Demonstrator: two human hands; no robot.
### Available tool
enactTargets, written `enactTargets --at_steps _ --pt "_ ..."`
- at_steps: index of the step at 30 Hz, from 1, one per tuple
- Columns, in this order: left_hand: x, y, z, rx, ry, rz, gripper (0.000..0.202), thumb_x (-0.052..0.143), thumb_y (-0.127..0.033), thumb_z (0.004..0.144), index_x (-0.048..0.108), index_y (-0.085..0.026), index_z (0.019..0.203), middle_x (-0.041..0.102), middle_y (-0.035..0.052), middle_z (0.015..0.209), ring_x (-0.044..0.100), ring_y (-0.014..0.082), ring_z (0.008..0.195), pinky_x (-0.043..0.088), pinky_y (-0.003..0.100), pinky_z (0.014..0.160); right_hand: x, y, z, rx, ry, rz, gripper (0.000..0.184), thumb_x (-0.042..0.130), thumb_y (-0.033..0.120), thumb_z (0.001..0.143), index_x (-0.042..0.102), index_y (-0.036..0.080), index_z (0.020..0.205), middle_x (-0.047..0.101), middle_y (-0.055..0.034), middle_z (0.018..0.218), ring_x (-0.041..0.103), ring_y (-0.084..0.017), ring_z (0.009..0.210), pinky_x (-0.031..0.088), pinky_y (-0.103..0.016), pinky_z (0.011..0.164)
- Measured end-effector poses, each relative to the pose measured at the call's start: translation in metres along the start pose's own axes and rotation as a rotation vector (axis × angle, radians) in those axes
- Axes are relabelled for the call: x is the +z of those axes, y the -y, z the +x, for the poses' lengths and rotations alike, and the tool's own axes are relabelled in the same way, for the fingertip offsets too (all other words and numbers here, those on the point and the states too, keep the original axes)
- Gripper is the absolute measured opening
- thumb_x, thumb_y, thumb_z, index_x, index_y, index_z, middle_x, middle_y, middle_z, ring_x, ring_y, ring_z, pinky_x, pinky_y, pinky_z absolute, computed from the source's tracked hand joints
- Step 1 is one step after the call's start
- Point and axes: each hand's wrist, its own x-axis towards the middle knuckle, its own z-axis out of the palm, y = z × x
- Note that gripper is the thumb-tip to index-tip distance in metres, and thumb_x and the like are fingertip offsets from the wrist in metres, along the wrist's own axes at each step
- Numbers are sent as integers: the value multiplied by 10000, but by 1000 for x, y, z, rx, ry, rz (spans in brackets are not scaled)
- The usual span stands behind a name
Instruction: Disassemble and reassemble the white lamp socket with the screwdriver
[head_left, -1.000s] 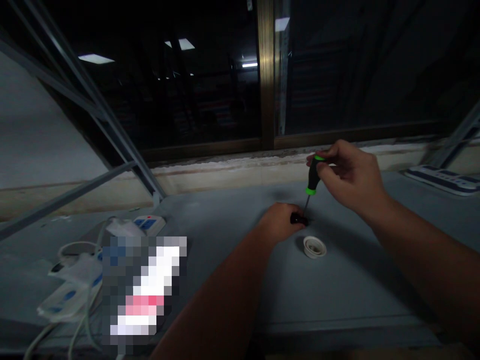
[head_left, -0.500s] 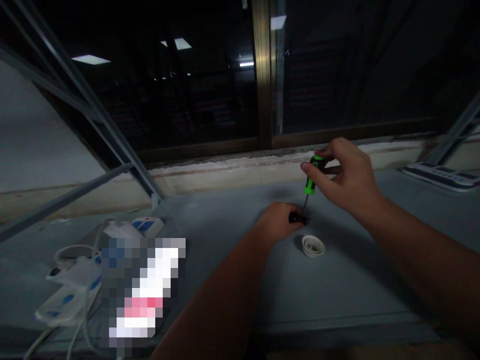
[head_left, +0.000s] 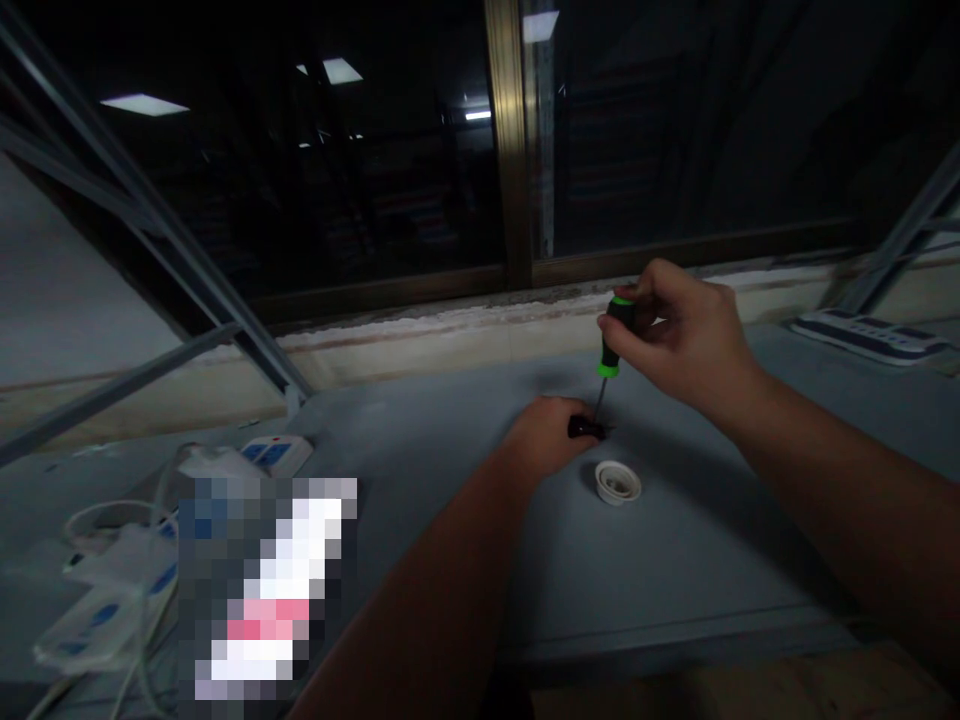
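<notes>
My right hand (head_left: pixel 675 320) is closed round the green and black handle of a screwdriver (head_left: pixel 611 340), held nearly upright. Its metal shaft points down to a small dark part (head_left: pixel 586 428) on the grey table. Pinched round that part is my left hand (head_left: pixel 551 435), low against the tabletop; what kind of part it is cannot be made out. Just in front of the left fingers sits a round white ring-shaped piece (head_left: pixel 617 483) with a stepped hollow inside, touched by neither hand.
White power strips (head_left: pixel 105 615) with tangled cables lie at the left, beside a blurred-out patch (head_left: pixel 277 580). Another strip-like device (head_left: pixel 870 337) rests at the far right. Metal frame bars (head_left: pixel 255 350) rise on the left, and a dark window stands behind the grey table (head_left: pixel 420 470).
The whole view has shifted slightly, so things appear a little further left and up. Both hands keep their hold; the screwdriver's handle looks slightly turned.
</notes>
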Motion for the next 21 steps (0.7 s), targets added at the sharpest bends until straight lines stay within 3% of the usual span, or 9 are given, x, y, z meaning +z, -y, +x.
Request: enactTargets --at_steps 9,14,21 --pt "1 2 0 0 -2 -30 275 746 -262 809 766 -192 1074 780 67 1042 712 220 963 538 317 882 -3 -3 1 -36 -13 -45 350 796 481 768 519 267 789 640 -62 824 619 -285 809 484 -443 749" --pt "0 2 -1 -3 2 -68 272 740 -264 809 768 -190 1069 782 60 1040 714 213 963 539 308 880 -4 2 1 -65 -10 -64 254 712 409 843 520 252 787 617 -66 813 618 -268 778 485 -430 718" --pt "0 4 0 -9 13 -69 281 735 -258 809 768 -195 1081 780 59 1065 711 217 981 537 307 894 -2 2 -1 -9 -12 56 167 713 269 803 548 250 823 688 -31 801 642 -204 669 503 -345 589"
